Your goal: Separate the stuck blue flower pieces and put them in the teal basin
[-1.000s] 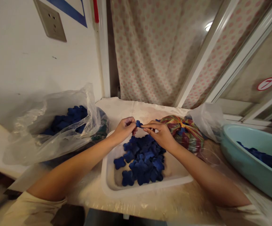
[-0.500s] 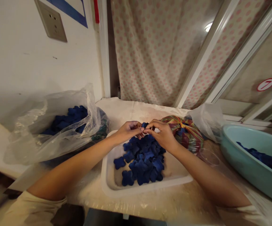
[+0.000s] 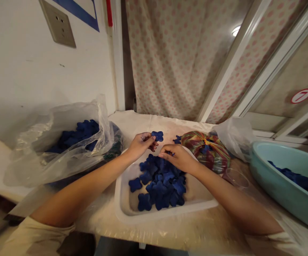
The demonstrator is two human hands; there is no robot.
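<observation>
My left hand [image 3: 141, 145] pinches a dark blue four-petalled flower-shaped piece [image 3: 157, 136] by its left edge, above the far side of a white tray [image 3: 118, 199]. To its right, my right hand [image 3: 177, 157] is closed, thumb against curled fingers, just over the heap. Whatever its fingers hold, if anything, is hidden. Under both hands the tray holds a heap of the same blue flower-shaped pieces [image 3: 163, 188]. A single blue piece [image 3: 135, 184] lies apart on the heap's left side. A few more blue pieces [image 3: 177, 139] lie behind the tray, beyond my right hand.
On the left stands an open clear plastic bag [image 3: 36, 153] with blue pieces inside. A tied red-and-yellow patterned bag [image 3: 217, 154] sits right of the tray. Farther right is a large light-blue basin [image 3: 276, 177] with blue pieces. A dotted curtain [image 3: 167, 64] hangs behind the table.
The blue piece, folded between both hands before, is now spread flat in my left hand. My right hand has let go of it and moved slightly down, towards the heap.
</observation>
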